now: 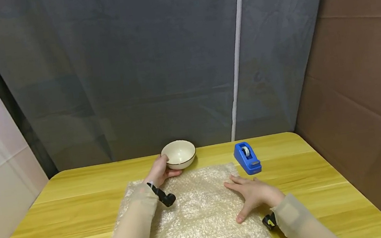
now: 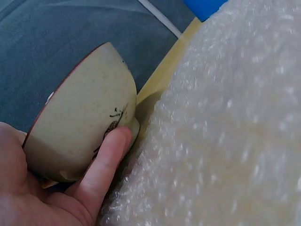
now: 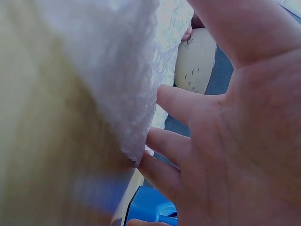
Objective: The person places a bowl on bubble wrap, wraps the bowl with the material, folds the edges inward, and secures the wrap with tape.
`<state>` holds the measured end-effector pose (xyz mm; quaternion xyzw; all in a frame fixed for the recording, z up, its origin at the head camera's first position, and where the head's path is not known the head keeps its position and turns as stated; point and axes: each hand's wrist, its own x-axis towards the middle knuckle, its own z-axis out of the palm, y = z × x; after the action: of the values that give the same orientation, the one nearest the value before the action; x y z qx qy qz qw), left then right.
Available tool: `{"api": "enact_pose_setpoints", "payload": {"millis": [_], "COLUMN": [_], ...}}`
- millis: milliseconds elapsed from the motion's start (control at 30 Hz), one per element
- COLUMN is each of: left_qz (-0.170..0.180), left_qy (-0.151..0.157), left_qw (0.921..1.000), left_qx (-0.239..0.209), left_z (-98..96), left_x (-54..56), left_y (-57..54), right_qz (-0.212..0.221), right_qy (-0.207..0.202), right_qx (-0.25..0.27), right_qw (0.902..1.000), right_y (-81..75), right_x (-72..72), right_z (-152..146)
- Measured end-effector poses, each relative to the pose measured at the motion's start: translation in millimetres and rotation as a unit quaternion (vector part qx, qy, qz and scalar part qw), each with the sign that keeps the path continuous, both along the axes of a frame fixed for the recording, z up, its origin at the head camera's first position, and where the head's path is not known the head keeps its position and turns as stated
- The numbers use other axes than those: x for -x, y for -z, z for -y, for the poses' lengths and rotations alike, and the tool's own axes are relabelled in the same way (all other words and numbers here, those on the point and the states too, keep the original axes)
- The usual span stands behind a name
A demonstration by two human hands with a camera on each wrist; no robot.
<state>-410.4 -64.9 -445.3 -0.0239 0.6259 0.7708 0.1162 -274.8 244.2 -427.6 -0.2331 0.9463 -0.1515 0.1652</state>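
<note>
My left hand [image 1: 161,170] grips a cream bowl [image 1: 179,152] with a dark rim, the thumb at the rim and fingers under its side. Dark painted marks show on the bowl's outer wall [image 2: 89,113] in the left wrist view. The bowl is at the far edge of a sheet of bubble wrap [image 1: 201,205] spread over the table. My right hand [image 1: 254,193] rests with spread fingers on the right part of the bubble wrap. In the right wrist view its fingertips [image 3: 167,96] touch the sheet near its edge.
A blue tape dispenser [image 1: 247,157] with a roll of tape stands beyond my right hand, to the right of the bubble wrap. The yellow wood-grain table [image 1: 63,214] ends at a grey curtain [image 1: 134,70]. A brown panel [image 1: 360,74] rises on the right.
</note>
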Motion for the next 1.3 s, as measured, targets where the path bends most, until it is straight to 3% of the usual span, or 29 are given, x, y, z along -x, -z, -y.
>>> {"api": "enact_pose_setpoints", "payload": {"millis": [167,467,567,700,900,1133,1300], "left_qz": [-0.010,-0.043,-0.049,-0.053,-0.047,-0.059,-0.057], "left_qy": [0.005,0.017,0.023,0.024,0.040,0.075,0.101], "left_qw": [0.9999,0.9989,0.9979,0.9975,0.9981,0.9951,0.9930], "left_qx": [-0.002,0.003,0.036,0.040,0.002,0.023,0.025], "left_z": [-1.1,3.0,5.0,6.3,2.8,-3.8,-4.6], "left_x": [-1.2,-7.8,-7.6,-12.0,-24.0,-44.2,-64.4], "left_y": [-3.9,-22.0,-25.0,-30.6,-41.2,-51.6,-52.5], "right_qz": [-0.001,-0.006,-0.006,-0.006,0.000,-0.009,-0.006], "right_qy": [0.003,-0.005,-0.005,-0.002,0.005,0.001,-0.003], "right_qx": [-0.004,0.000,-0.006,-0.008,0.007,0.010,0.012], "right_qw": [1.0000,1.0000,1.0000,0.9999,1.0000,0.9999,0.9999], "right_y": [1.5,0.7,0.7,-0.1,-0.5,-1.4,-2.6], "right_x": [0.8,6.8,9.4,13.3,14.7,17.9,18.8], "right_z": [2,3,1,-2,-8,-14,-15]}}
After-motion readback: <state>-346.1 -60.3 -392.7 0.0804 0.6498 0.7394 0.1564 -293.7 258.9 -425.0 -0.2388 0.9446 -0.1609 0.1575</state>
